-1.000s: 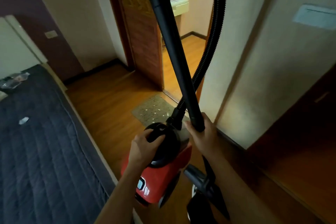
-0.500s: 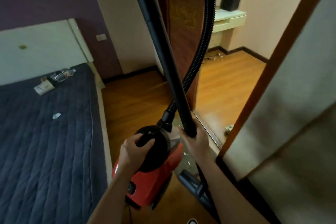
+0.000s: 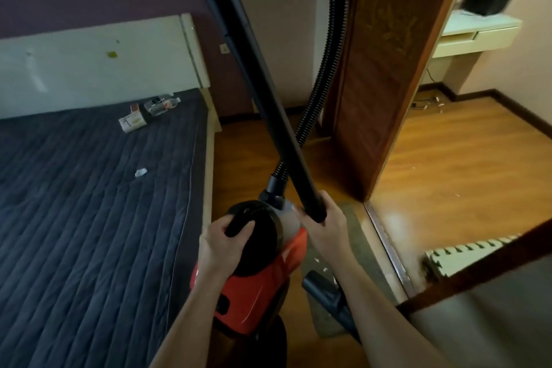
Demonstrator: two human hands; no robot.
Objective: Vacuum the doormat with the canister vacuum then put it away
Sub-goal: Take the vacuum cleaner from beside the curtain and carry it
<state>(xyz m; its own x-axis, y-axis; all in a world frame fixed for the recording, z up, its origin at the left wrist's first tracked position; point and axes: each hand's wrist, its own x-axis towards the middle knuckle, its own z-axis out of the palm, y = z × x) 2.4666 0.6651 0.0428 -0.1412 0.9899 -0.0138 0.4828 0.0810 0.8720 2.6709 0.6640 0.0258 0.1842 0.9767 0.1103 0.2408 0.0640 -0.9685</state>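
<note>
I carry a red canister vacuum (image 3: 263, 287) off the floor, low in the middle of the view. My left hand (image 3: 222, 240) grips its black top handle (image 3: 239, 224). My right hand (image 3: 324, 225) holds the lower end of the black wand (image 3: 268, 104), which slants up and to the left out of view. The ribbed black hose (image 3: 331, 63) rises from the canister's front. The black floor nozzle (image 3: 325, 293) hangs under my right forearm. The grey-green doormat (image 3: 355, 260) lies on the floor beneath, flecked with pale bits and mostly hidden by the vacuum and my arm.
A bed with a dark quilted cover (image 3: 89, 218) fills the left; a bottle (image 3: 161, 103) and a small box (image 3: 133, 121) lie on it. A brown door (image 3: 379, 75) stands open ahead, with wooden floor (image 3: 460, 164) past the metal threshold (image 3: 385, 242). White foam tiles (image 3: 466, 251) lie at right.
The view has swung left and forward toward the doorway. The doormat now lies beneath the vacuum instead of ahead. Both hands keep the same grips.
</note>
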